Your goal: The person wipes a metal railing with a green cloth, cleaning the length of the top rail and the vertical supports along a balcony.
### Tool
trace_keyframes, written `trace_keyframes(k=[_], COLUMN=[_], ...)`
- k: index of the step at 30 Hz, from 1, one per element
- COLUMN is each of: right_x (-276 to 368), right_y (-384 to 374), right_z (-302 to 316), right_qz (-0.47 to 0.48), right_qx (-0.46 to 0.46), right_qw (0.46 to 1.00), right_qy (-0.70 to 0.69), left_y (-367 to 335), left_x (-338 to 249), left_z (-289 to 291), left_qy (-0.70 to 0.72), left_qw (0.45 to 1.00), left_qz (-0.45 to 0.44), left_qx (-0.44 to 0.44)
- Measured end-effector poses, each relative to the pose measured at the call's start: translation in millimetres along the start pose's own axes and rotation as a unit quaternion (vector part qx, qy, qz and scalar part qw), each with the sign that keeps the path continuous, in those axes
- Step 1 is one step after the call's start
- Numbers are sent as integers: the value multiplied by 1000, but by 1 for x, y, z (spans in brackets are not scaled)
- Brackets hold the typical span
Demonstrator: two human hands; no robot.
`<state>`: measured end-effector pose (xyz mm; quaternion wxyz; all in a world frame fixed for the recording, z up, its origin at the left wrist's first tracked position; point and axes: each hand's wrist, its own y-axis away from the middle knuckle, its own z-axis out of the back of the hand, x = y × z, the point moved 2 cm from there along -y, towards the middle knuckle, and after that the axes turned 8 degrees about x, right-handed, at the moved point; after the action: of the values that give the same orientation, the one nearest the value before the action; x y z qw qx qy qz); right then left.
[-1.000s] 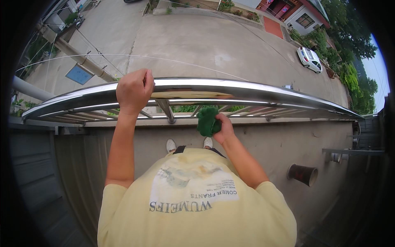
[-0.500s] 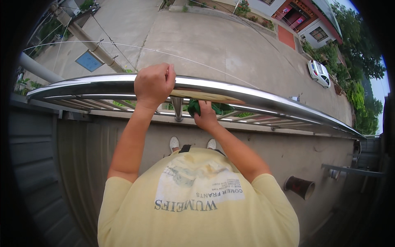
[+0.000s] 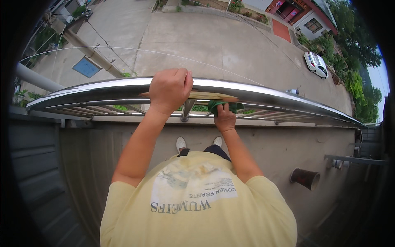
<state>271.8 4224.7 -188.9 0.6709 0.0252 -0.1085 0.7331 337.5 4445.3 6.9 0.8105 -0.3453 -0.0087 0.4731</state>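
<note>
A shiny metal railing (image 3: 123,86) curves across the view in front of me, with thin bars (image 3: 267,116) below its thick top rail. My left hand (image 3: 171,90) is closed over the top rail, left of a metal post (image 3: 188,109). Lower down and to the right of that post, my right hand (image 3: 224,118) grips a dark green cloth (image 3: 218,106). The cloth is bunched against the bars just under the top rail. Part of it is hidden behind my fingers.
Beyond the railing lies a concrete yard (image 3: 193,37) far below, with a white car (image 3: 316,65) and a leaning utility pole (image 3: 84,47). A brown pot-like container (image 3: 305,179) rests on the floor to my right. Grey panelling (image 3: 37,164) stands to my left.
My left hand has shifted right along the top rail, now nearer the post. My right hand has also moved right with the green cloth, away from the post.
</note>
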Motion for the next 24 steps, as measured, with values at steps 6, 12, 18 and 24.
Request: trace_keyframes(k=[6,12,18,24], right_x=[-98,-91,-23,-6], right_y=[48,81,21,19], right_z=[29,50,-6,-38], right_qz=[-269,-254,-248,-328], right_qx=[-140,-50,44,29], right_qw=[949,789,343,99], right_qy=[-84,-557,-905,-939], left_y=[3,-2,-5,-5], left_x=[3,-4,-8,-14], left_z=[-4,1,1,2], left_qy=[-16,-31,-24,-45], left_qw=[1000,999,999,999], left_qz=[-15,7,6,18], left_qx=[-4,19,35,22])
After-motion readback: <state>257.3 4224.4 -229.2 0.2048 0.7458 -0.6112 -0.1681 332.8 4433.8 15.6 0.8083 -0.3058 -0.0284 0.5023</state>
